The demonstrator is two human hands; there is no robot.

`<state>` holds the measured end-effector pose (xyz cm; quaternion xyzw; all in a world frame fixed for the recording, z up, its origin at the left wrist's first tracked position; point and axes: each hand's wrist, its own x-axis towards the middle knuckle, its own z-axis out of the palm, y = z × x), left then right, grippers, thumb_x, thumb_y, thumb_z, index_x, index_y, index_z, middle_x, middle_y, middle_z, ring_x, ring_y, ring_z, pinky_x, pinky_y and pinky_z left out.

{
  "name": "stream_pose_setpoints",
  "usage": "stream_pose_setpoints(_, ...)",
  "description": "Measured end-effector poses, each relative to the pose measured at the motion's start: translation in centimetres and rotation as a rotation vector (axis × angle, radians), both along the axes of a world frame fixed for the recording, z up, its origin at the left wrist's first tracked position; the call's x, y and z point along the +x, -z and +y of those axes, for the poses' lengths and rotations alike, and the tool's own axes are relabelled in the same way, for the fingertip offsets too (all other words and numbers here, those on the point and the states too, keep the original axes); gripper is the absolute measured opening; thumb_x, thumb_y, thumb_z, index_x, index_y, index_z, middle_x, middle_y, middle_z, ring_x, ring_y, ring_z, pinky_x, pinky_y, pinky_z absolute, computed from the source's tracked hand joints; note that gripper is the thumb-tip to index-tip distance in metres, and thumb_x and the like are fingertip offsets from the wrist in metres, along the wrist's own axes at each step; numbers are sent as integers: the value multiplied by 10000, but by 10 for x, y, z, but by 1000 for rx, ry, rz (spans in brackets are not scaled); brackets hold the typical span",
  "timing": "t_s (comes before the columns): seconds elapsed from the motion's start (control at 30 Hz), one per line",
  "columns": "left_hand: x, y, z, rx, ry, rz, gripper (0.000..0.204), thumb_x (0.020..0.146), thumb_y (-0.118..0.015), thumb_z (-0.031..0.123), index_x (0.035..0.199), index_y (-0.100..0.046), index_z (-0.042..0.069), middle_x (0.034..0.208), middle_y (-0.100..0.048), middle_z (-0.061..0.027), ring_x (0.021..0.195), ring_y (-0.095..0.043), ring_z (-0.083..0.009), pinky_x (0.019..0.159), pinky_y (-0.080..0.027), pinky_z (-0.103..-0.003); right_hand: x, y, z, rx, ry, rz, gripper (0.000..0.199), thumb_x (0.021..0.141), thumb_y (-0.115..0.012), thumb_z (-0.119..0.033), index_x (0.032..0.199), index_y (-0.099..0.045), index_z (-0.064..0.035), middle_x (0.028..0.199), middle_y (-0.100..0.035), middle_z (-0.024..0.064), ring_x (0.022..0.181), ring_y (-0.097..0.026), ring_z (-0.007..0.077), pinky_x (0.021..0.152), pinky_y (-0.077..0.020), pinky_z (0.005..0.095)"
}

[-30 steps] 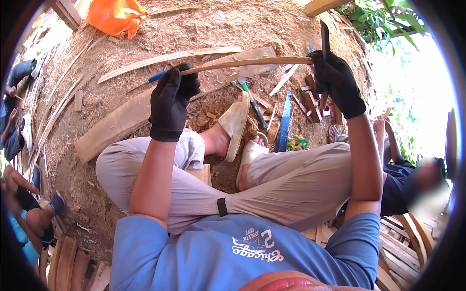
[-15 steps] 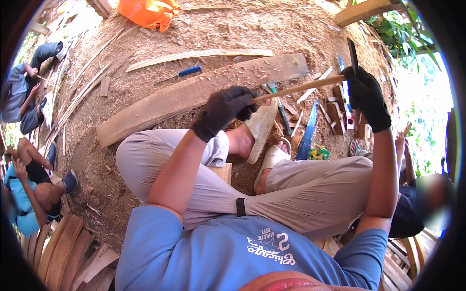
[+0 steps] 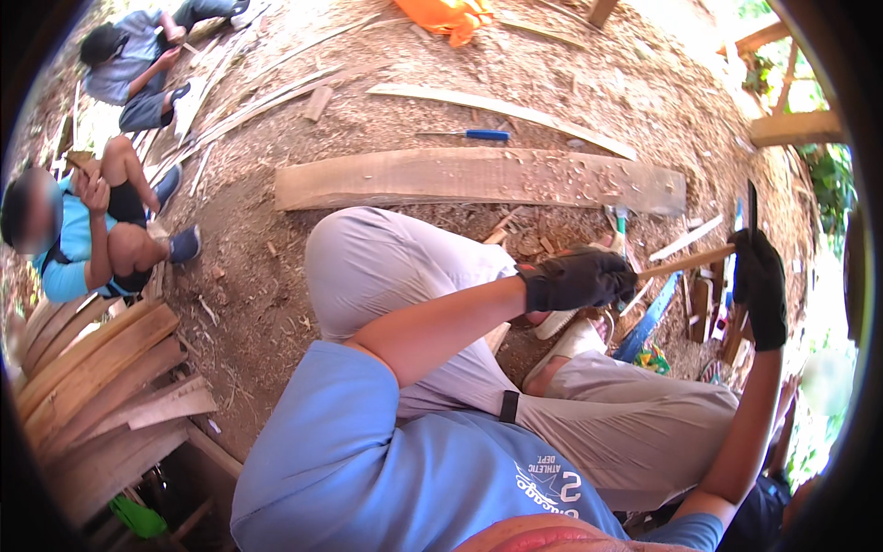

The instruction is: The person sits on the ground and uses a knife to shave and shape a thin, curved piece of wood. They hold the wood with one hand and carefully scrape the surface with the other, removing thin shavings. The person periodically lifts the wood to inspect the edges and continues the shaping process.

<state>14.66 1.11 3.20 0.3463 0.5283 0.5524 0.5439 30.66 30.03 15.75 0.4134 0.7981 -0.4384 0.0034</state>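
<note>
My left hand (image 3: 578, 279), in a black glove, is closed around one end of a thin wooden stick (image 3: 685, 262). At the stick's other end, my right hand (image 3: 760, 290), also gloved in black, grips a dark, narrow blade (image 3: 752, 210) that points upward; its handle is hidden in the glove. The stick meets the right hand at the foot of the blade. Both hands are raised over my lower legs. Below them lie a green-and-black hammer (image 3: 620, 221), partly hidden, and a blue saw blade (image 3: 649, 317).
A long, wide plank (image 3: 395, 175) covered in shavings lies ahead, with a blue-handled tool (image 3: 486, 134) beyond it. Two people sit at the left, one in light blue (image 3: 69, 244). Stacked boards (image 3: 110, 368) stand at lower left. An orange bag (image 3: 451, 17) lies far off.
The view has swung left, so the scene sits further right and lower. My hands are closer together, with less of the stick between them; both keep their grip.
</note>
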Motion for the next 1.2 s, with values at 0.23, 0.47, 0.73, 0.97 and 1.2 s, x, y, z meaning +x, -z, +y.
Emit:
stream_pose_setpoints(0.23,0,16,3,106,-22,237,261,1066,-565,233,978,-747,68,871,-753,-69,828,-690,-181,863,-548,-356,9,19,23,342,-167,67,218,1099,-560,-312,1040,-657,-125,576,-436,-89,420,-376,21,382,-285,233)
stream_pose_setpoints(0.47,-2,4,-3,37,40,157,302,1064,-555,285,1022,-743,53,912,-766,-72,827,-700,-197,824,-546,-370,14,25,32,173,-25,90,194,1091,-585,-308,996,-652,-153,626,-443,-116,473,-370,6,402,-262,228)
stream_pose_setpoints(0.73,-7,-2,-3,29,150,132,290,1071,-540,278,1108,-714,50,984,-701,-101,893,-674,-242,834,-536,-390,20,33,44,1092,-656,146,167,1064,-604,-193,1073,-690,-50,818,-628,4,736,-599,117,651,-500,303)
stream_pose_setpoints(0.97,-10,3,-5,-119,84,26,373,1098,-523,348,1077,-701,20,860,-673,-18,725,-561,-90,676,-489,-273,-27,-16,-13,636,-610,-46,177,1017,-553,-159,1080,-683,-57,1094,-657,157,998,-635,358,893,-515,481)
stream_pose_setpoints(1.2,-9,11,0,-159,88,-286,341,1099,-491,332,1150,-680,53,780,-583,30,621,-480,-47,536,-407,-221,-10,-4,7,455,-357,-82,356,1051,-541,-363,1163,-674,-53,1090,-711,217,1084,-671,400,944,-514,479)
